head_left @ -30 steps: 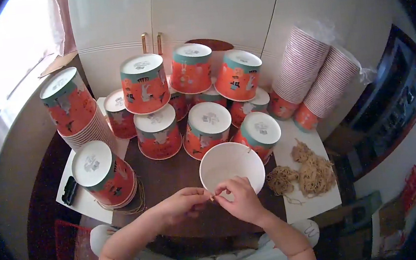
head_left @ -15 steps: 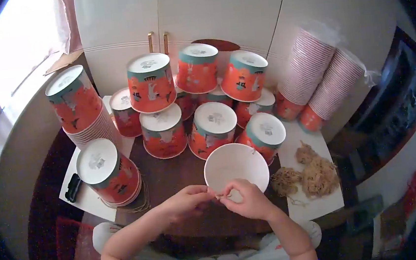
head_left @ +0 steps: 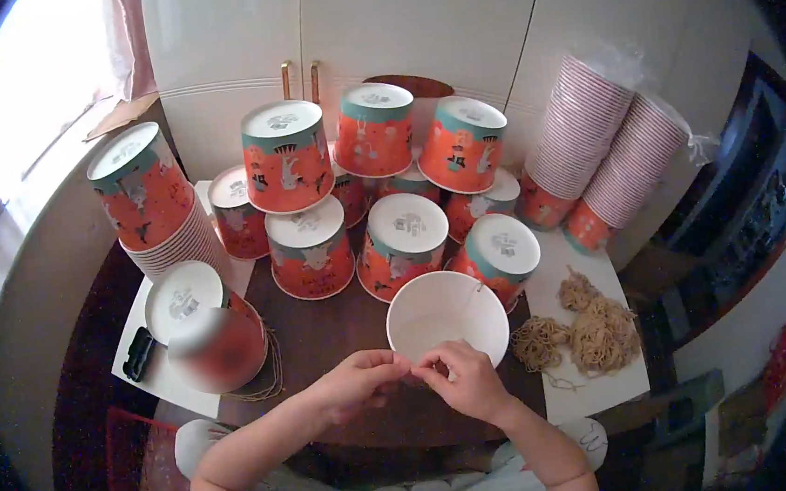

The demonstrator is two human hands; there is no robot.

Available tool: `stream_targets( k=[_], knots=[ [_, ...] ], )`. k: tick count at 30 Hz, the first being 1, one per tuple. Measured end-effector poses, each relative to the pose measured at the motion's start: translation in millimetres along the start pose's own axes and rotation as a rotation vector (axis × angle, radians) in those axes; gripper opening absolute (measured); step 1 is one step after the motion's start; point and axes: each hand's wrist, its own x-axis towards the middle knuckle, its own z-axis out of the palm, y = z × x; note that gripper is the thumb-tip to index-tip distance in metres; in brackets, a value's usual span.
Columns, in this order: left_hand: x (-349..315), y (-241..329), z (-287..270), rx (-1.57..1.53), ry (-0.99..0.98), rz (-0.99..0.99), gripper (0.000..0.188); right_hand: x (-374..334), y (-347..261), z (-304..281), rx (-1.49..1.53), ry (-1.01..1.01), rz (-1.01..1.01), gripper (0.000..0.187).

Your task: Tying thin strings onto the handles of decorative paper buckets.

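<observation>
A white-lined paper bucket (head_left: pixel 418 313) stands mouth up before me, tipped a little toward me. At its near rim, my left hand (head_left: pixel 360 382) and my right hand (head_left: pixel 461 380) meet fingertip to fingertip, both closed in a pinch. A thin strand of twine seems to run between them, mostly hidden by the fingers. A short bit of twine (head_left: pixel 480 286) shows at the bucket's far right rim. To the right lie tangled heaps of brown twine (head_left: pixel 604 335).
Orange-and-green paper buckets (head_left: pixel 405 226) stand upside down, some stacked, across the table's back. Another stack (head_left: pixel 184 296) with twine loops is at left, beside a black object (head_left: pixel 139 354). Plastic-wrapped bucket stacks (head_left: pixel 584 126) lean at the back right. White cabinet doors (head_left: pixel 411 19) rise behind.
My right hand's fingers have drawn closer together, closing the gap that showed between thumb and forefinger. The left hand has barely moved, and the bucket stays where it was.
</observation>
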Motion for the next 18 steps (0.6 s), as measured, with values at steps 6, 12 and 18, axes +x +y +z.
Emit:
stream_targets(
  k=[6,12,18],
  knots=[
    [0.0,-0.4,0.7,0.167,-0.007,0.171,0.017,-0.6,3.9,-2.3,0.101,-0.004,0.171,0.010],
    [1.8,-6.6,1.2,0.816,0.182,0.628,0.015,-1.2,5.6,-2.0,0.201,-0.026,0.234,0.010],
    [-3.3,-1.8,2.1,0.643,0.159,0.539,0.014,0.2,3.5,-3.8,0.195,-0.083,0.329,0.011]
  ],
)
